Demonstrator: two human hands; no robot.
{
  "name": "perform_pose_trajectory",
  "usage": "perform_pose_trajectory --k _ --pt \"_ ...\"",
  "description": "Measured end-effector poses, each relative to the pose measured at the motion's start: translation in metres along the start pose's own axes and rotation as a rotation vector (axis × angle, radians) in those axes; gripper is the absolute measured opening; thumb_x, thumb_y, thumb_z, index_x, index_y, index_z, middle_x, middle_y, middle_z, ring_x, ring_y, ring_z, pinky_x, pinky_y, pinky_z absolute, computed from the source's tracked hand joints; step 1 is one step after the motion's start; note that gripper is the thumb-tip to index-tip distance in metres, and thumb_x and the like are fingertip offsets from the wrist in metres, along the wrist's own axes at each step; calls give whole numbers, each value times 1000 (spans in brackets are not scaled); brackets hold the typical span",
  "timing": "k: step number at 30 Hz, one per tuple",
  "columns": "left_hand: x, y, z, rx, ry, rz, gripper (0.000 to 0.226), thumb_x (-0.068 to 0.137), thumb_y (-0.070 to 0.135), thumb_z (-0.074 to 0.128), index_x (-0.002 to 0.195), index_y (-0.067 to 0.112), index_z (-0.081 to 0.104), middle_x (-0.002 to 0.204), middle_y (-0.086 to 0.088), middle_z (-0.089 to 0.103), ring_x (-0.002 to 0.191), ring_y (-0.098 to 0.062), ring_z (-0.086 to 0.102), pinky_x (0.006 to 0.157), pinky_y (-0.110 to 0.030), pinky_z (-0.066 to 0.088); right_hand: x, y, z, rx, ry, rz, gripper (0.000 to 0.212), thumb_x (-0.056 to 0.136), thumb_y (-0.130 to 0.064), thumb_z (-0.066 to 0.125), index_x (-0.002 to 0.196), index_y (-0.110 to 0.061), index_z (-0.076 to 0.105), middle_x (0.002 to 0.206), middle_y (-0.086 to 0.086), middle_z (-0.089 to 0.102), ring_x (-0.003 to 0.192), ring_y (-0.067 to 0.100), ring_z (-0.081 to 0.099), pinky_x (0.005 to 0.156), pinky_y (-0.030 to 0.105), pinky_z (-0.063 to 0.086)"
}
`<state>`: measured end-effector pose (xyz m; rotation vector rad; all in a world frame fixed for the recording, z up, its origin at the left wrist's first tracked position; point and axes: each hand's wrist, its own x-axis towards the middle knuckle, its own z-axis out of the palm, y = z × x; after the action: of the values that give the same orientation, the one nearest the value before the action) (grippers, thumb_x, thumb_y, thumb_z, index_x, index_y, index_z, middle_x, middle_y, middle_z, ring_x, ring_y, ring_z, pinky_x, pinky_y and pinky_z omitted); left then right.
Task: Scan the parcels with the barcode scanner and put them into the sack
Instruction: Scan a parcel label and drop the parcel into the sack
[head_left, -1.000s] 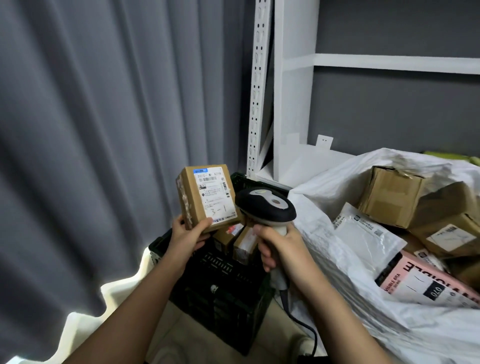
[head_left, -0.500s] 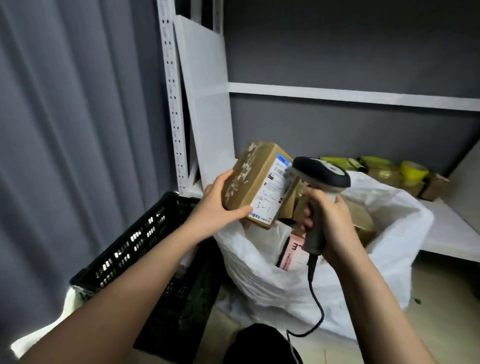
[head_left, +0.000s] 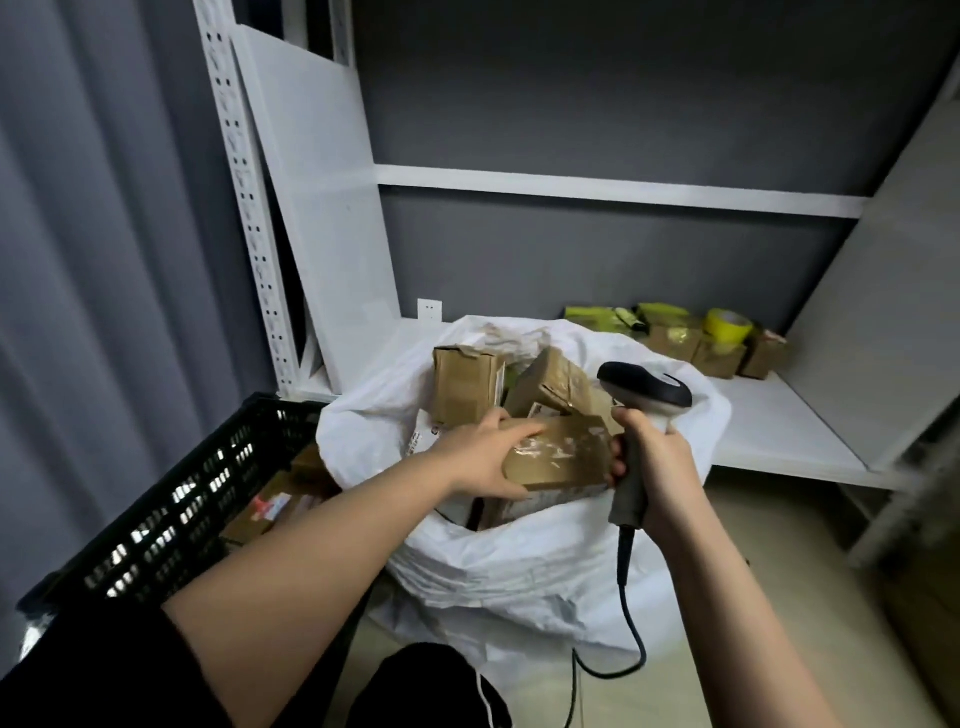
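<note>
Since half a second ago, your left hand (head_left: 480, 457) has lowered the cardboard box (head_left: 558, 457) from beside the scanner down into the mouth of the white sack (head_left: 519, 577), and the label that faced you is now out of sight. Your fingers lie over the box's top and your thumb curls under its near edge, so you are holding it just above the parcels already inside. Your right hand (head_left: 657, 467) grips the handle of the barcode scanner (head_left: 644, 392), upright, just right of the box, its cable (head_left: 631, 623) hanging down in front of the sack. To your left, touching the sack, sits the black crate (head_left: 171, 514) with more parcels in it. Deeper in the sack two brown boxes (head_left: 467, 384) stand tilted against each other. Beyond, on the white shelf (head_left: 779, 431), a few small boxes and a roll of yellow tape (head_left: 727, 325) rest against the grey wall.
</note>
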<state>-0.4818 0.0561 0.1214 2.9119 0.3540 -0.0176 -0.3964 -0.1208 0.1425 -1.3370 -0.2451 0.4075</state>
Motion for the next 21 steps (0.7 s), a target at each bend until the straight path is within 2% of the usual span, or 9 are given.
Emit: perform_pose_trajectory --k 3,5,7,9,11,14,16,18,21 --pt "14 11 6 -87 -120 63 87 79 59 65 148 48 12 151 1 15 125 -28 46 98 -34 45 5 2 -1 16 8 19 21 90 -20 61 98 -9 44 54 1 47 39 13 39 42 24 34" --pt "20 13 9 -253 -217 11 83 84 57 61 149 47 11 155 6 1 138 -27 32 111 -35 33 6 4 0 32 8 27 22 91 -20 60 100 -9 44 53 1 47 39 13 39 41 22 33" --pt "19 9 9 -446 -241 -49 75 90 56 54 150 45 11 157 8 -6 144 -25 19 116 -35 20 4 6 3 48 -8 37 20 92 -18 59 101 -9 43 53 1 46 38 12 38 40 21 34" --pt "11 -2 4 -527 -151 -82 67 94 57 46 151 40 16 159 4 5 143 -25 24 113 -36 21 0 8 9 56 -31 45 19 92 -17 59 100 -9 43 54 2 45 38 12 36 40 21 34" --pt "-1 -22 -2 -535 -7 -137 57 96 52 45 148 30 33 151 -4 35 127 -24 49 105 -31 36 -5 10 21 46 -63 50 15 93 -15 58 93 -8 45 56 5 43 38 13 35 40 22 34" --pt "-27 -72 -13 -477 179 -267 27 96 42 51 115 26 61 115 -1 68 92 -18 68 90 -34 51 -16 12 54 35 -168 72 18 93 -16 59 80 -11 47 55 5 42 38 14 34 42 23 33" --pt "-48 -106 -23 -421 271 -364 19 94 40 52 97 26 65 103 -2 72 90 -21 68 88 -37 52 -25 13 80 44 -262 81 18 93 -16 58 80 -11 47 54 4 42 38 13 34 42 23 32" --pt "-75 -142 -33 -363 366 -465 23 93 38 52 98 22 68 101 0 71 93 -22 66 85 -35 52 -35 18 116 37 -374 92 15 93 -15 58 83 -11 49 53 2 43 40 13 34 42 24 33" --pt "-116 -196 -41 -306 460 -647 21 93 39 51 90 27 67 95 3 71 88 -20 63 74 -31 48 -49 31 173 25 -517 115 9 93 -13 57 87 -12 52 53 1 44 39 12 36 41 21 34"
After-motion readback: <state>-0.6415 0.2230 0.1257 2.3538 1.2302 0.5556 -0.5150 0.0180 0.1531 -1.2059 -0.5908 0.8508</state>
